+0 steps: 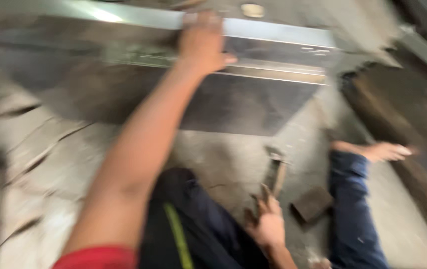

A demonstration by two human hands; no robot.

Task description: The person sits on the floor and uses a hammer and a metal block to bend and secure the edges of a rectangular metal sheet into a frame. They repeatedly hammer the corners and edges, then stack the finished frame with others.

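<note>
Sheet-metal panel [253, 99]: we steady its top edge, left hand [201, 42] fingers curled over, right hand [268, 224] closed on hammer [273, 174] below.

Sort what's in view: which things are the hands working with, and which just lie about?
In hand: metal sheet under the left hand; hammer at the right hand.
Lying about: dark block on the concrete floor.

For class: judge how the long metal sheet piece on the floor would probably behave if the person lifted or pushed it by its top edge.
The metal sheet piece looks folded along its top edge, so it is probably fairly stiff. It is wide and long, so likely awkward and heavy for the left hand alone. Its smooth, shiny face suggests a slippery grip, and it might scrape along the concrete floor rather than roll.
</note>
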